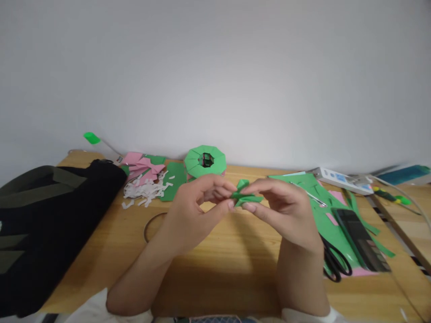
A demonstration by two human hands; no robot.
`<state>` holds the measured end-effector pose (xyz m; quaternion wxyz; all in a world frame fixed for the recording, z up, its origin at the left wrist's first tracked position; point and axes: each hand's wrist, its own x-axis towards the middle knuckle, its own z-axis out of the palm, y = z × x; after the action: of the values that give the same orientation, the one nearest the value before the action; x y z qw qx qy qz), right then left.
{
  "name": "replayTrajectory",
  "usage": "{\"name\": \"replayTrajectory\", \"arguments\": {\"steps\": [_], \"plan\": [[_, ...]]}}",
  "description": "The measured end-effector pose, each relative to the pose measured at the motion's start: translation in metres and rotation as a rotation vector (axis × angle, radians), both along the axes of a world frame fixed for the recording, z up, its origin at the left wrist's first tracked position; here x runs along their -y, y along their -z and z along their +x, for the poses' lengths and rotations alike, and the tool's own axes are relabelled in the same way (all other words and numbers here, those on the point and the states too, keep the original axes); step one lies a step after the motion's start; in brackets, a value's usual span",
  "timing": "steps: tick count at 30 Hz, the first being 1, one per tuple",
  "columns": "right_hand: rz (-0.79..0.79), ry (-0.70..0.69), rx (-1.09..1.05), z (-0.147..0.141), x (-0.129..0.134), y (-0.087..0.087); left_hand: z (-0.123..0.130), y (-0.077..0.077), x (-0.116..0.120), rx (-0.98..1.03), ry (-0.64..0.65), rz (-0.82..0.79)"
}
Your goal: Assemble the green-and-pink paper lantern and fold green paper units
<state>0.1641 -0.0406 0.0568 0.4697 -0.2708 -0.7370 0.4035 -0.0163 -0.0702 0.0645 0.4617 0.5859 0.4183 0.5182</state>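
Note:
A small folded piece of green paper (247,198) is held up above the wooden table between my two hands. My left hand (204,206) pinches its left end with thumb and fingers. On the other side, my right hand (281,204) grips its right end between thumb and index finger. Fingertips cover part of the folds. Behind the hands, near the wall, sits a round green folded-paper ring (193,162) with a dark hole in the middle.
At left lie a black bag (60,215), pink paper pieces (143,166) and white paper strips (144,193). A thin ring (148,226) lies nearby. To the right are green sheets (323,224), black-handled scissors (336,262), a phone (362,242) and a power strip (343,179).

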Motion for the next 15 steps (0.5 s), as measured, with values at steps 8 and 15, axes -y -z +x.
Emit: {"name": "replayTrajectory", "arguments": {"steps": [8,15], "plan": [[-0.243,0.047,-0.069,-0.005,-0.006,0.006,0.008,0.007,-0.010,-0.017,-0.019,-0.058],[-0.605,0.035,-0.183,0.011,-0.007,0.070,0.021,0.073,-0.024,0.104,0.168,-0.278]]}}
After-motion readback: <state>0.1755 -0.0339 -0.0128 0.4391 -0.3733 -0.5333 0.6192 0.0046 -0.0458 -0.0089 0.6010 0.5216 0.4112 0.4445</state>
